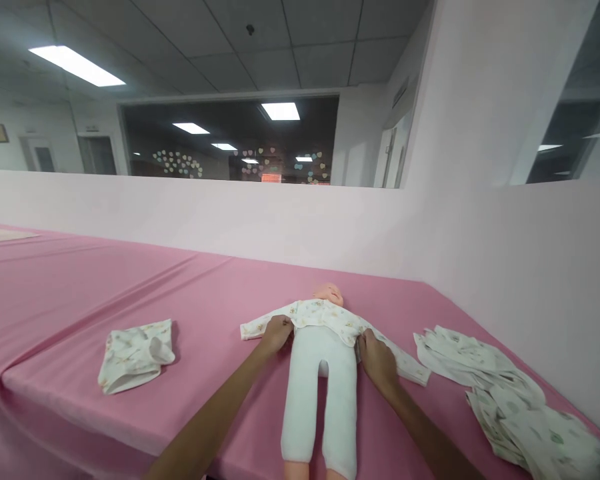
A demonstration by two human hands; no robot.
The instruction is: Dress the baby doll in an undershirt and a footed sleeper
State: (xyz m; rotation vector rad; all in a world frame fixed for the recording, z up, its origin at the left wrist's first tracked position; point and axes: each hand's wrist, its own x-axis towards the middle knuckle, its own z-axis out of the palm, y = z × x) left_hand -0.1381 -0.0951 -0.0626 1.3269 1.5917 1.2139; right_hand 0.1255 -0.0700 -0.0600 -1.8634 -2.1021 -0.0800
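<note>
The doll (320,373) lies at six o'clock on the pink cloth (205,293). The left hand (279,333) and right hand (377,357) seem to pinch its shirt (325,317) sides, at nine and three o'clock.

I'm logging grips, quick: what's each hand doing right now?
Left hand: closed on one side of the patterned baby shirt.
Right hand: closed on its other side.

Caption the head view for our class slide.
Two hands hold the shirt on a doll.
</note>
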